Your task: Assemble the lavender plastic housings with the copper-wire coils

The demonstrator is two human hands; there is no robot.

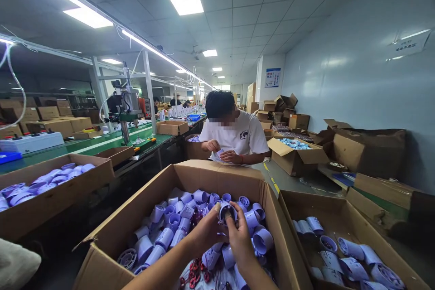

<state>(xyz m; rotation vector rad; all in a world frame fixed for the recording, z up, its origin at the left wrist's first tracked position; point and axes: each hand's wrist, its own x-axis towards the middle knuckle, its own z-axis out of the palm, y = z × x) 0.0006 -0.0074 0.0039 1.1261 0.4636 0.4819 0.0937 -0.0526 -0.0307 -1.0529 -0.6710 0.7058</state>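
Both my hands meet over a large open cardboard box [136,217] full of lavender plastic cylinder housings [163,235]. My left hand [205,231] and my right hand [239,231] grip one lavender housing [227,212] between their fingertips, its round open end turned toward me. Red wire pieces [193,272] lie in the box under my wrists.
A second box [340,208] at the right holds several more housings. Another box [50,190] of them sits at the left by a green conveyor bench [84,145] with a press machine [127,108]. A person in a white T-shirt [234,136] works opposite. Cartons [370,149] are piled along the right wall.
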